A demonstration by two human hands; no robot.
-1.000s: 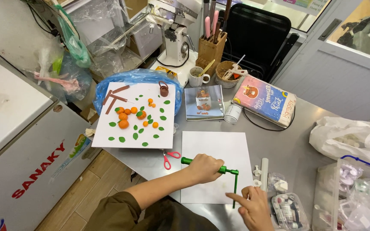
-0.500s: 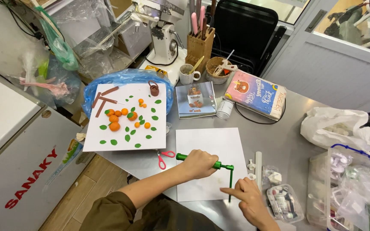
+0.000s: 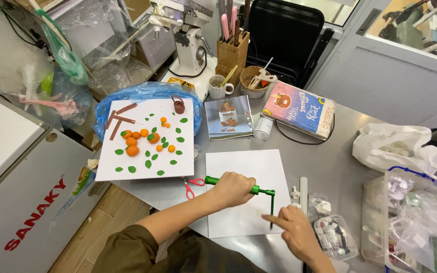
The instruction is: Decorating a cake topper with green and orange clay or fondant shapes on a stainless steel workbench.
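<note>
Two hands (image 3: 264, 210) on green rod (image 3: 213, 180); long axis left-right, tip bent down.

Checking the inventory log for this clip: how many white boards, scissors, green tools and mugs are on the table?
White boards: 2, the clay-covered board and the plain board
Red-handled scissors: 1
Green tool: 1, gripped by the left hand
Mug: 1
Total: 5
</note>
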